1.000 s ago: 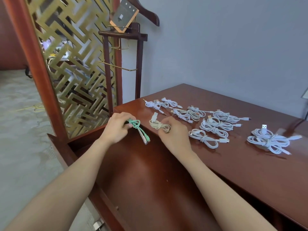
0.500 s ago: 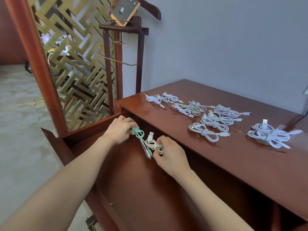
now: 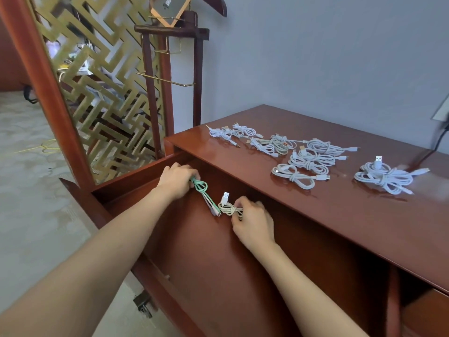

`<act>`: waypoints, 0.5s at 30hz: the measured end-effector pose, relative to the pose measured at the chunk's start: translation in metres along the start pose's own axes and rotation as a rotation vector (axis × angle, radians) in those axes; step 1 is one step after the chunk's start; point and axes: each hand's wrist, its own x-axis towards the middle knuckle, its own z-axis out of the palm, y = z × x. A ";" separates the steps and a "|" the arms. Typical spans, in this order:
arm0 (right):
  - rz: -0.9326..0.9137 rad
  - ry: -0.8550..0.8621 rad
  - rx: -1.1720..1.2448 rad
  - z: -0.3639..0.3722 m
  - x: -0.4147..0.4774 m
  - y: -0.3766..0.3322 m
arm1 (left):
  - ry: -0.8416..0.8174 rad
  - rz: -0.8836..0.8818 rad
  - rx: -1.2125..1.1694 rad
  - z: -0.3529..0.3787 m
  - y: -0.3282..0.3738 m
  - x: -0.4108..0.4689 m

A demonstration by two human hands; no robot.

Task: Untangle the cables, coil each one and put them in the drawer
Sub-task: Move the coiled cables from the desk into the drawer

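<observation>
My left hand [image 3: 176, 180] grips a coiled green cable [image 3: 202, 190] whose plug ends hang down to the right. My right hand [image 3: 252, 223] pinches a coiled beige cable [image 3: 228, 209] with a white USB plug sticking up. Both hands are inside the open wooden drawer [image 3: 126, 188], near its far left corner, below the level of the desk top. The two cables nearly touch. Several coiled white cables [image 3: 302, 164] lie on the desk top [image 3: 364, 222], with a bigger bundle [image 3: 384, 177] farther right.
A dark wooden valet stand [image 3: 170, 76] and a gold lattice screen [image 3: 97, 93] in a red wooden frame stand behind the drawer's left end. A grey wall backs the desk. A black cord [image 3: 439, 139] hangs at the far right.
Both hands have dropped from the desk's front edge down into the open drawer, carrying the green and beige cables with them. The cables on the desk have not moved.
</observation>
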 end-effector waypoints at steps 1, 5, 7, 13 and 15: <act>0.010 0.003 -0.013 0.001 0.001 0.001 | -0.007 0.002 0.014 -0.001 0.001 0.002; 0.073 -0.013 -0.002 0.004 0.009 0.006 | -0.052 -0.025 -0.002 -0.001 0.008 0.010; 0.087 -0.025 0.008 0.007 0.014 0.006 | -0.053 -0.044 -0.051 0.006 0.011 0.011; -0.001 0.031 -0.053 0.011 0.019 0.005 | -0.070 -0.033 -0.003 0.013 0.005 0.007; -0.138 0.139 -0.087 0.012 0.018 0.003 | -0.088 -0.008 0.078 0.011 0.004 0.005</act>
